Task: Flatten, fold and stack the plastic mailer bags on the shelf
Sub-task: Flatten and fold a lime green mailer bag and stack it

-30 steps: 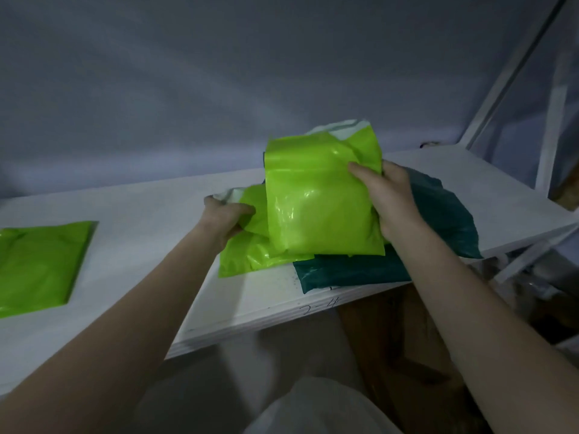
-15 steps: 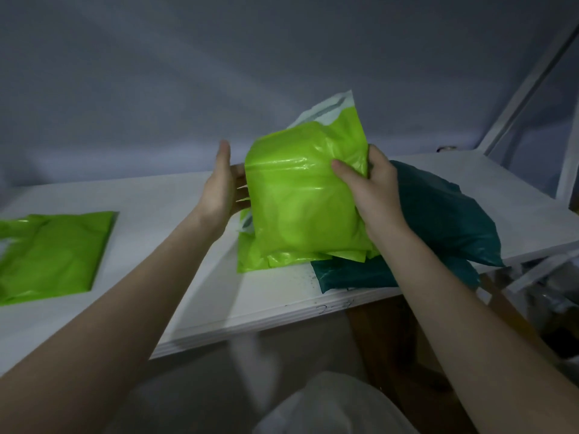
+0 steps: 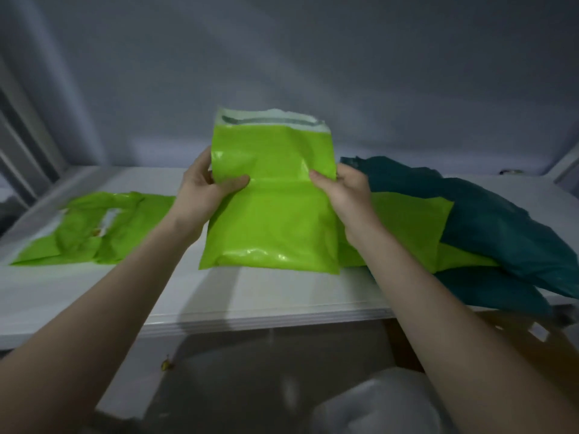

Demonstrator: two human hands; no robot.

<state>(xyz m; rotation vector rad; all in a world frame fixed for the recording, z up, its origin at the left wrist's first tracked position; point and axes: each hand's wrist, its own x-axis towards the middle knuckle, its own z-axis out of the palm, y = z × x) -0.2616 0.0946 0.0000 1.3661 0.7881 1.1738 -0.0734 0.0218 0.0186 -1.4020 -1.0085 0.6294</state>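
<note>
I hold a lime green mailer bag (image 3: 275, 220) upright above the white shelf (image 3: 250, 296), its white adhesive flap at the top. My left hand (image 3: 208, 189) grips its left edge with the thumb across the front. My right hand (image 3: 343, 191) grips the right edge the same way. A crease runs across the bag between my thumbs. Another green mailer (image 3: 407, 227) lies flat behind it on the right, partly under crumpled dark teal mailers (image 3: 501, 233). Folded green mailers (image 3: 94, 233) lie on the shelf's left.
The grey wall rises just behind the shelf. A white shelf post (image 3: 22, 145) stands at the left and another frame part at the far right. Below the shelf's front edge are dim boxes and a pale plastic bundle (image 3: 376, 402).
My left hand has come from behind the bag onto its left edge. The bag has turned upright and spread out flat between both hands, and my view has shifted right along the shelf.
</note>
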